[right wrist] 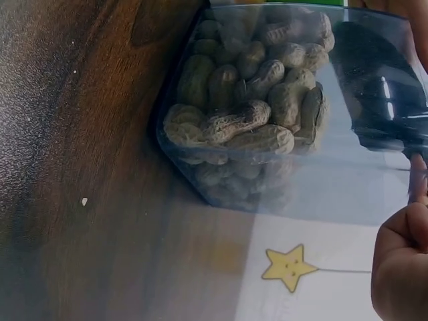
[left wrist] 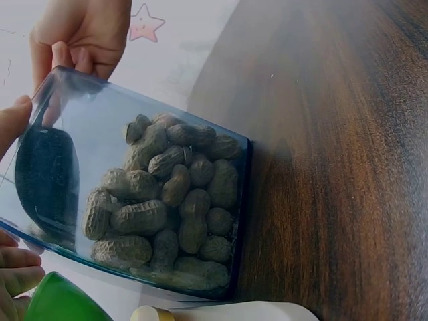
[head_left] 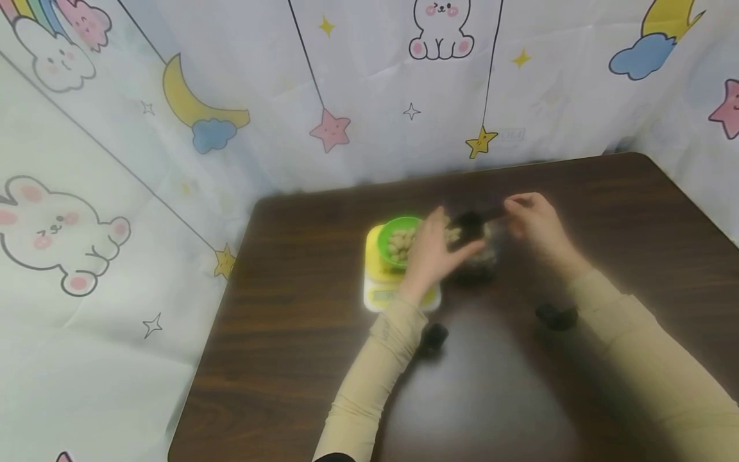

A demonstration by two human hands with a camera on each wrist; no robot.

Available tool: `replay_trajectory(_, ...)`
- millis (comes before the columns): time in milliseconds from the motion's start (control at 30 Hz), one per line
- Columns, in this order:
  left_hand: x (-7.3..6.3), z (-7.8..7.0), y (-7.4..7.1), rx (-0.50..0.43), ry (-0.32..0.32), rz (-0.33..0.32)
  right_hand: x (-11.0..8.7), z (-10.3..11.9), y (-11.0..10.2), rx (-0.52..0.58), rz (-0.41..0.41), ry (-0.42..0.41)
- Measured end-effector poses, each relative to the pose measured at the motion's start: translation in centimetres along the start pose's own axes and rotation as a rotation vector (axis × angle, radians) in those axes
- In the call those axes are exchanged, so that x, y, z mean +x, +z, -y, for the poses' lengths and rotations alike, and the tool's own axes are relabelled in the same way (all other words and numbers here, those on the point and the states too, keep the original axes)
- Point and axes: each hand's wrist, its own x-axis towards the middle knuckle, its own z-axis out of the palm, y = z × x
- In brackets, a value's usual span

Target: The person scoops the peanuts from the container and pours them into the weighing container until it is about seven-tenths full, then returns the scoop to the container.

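Note:
My left hand (head_left: pixel 427 253) grips the rim of a clear plastic container (left wrist: pixel 249 200), thumb on one side and fingers on the other. Unshelled peanuts (left wrist: pixel 140 217) fill the lower part of this container. My right hand (head_left: pixel 537 221) pinches the handle of a black scoop (left wrist: pixel 47 180), whose bowl is inside the container above the peanuts. Left of the container, a green bowl (head_left: pixel 399 223) with peanuts in it sits on a yellow and white kitchen scale (head_left: pixel 372 269). My left hand hides part of that bowl and scale in the head view.
Everything stands on a dark wood-grain table (head_left: pixel 288 289) with a rounded far corner. A white curtain (head_left: pixel 369 83) printed with stars, moons and rabbits hangs along the back and left. Small black wrist cameras (head_left: pixel 433 337) hang at both wrists.

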Motion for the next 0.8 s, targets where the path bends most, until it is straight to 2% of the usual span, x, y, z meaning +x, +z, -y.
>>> replay_trajectory(167, 0.0, 0.0, -0.1, -0.017, 0.006, -0.002, -0.5, 0.1, -0.4, 0.233, 0.005, 0.074)
replay_trajectory(200, 0.0, 0.0, -0.1, -0.018, 0.007, -0.002, -0.7, 0.1, -0.4, 0.241, 0.007, 0.079)
replay_trajectory(367, 0.0, 0.0, -0.1, -0.017, 0.010, -0.004, -1.0, -0.4, -0.9, 0.349, 0.037, 0.065)
replay_trajectory(600, 0.0, 0.1, -0.1, -0.024, 0.021, -0.005, -1.3, -0.8, -1.1, 0.626, 0.059, 0.039)
replay_trajectory(800, 0.0, 0.0, -0.1, -0.028, 0.003, 0.003, -1.5, -0.5, -1.1, 0.707, 0.041, 0.069)
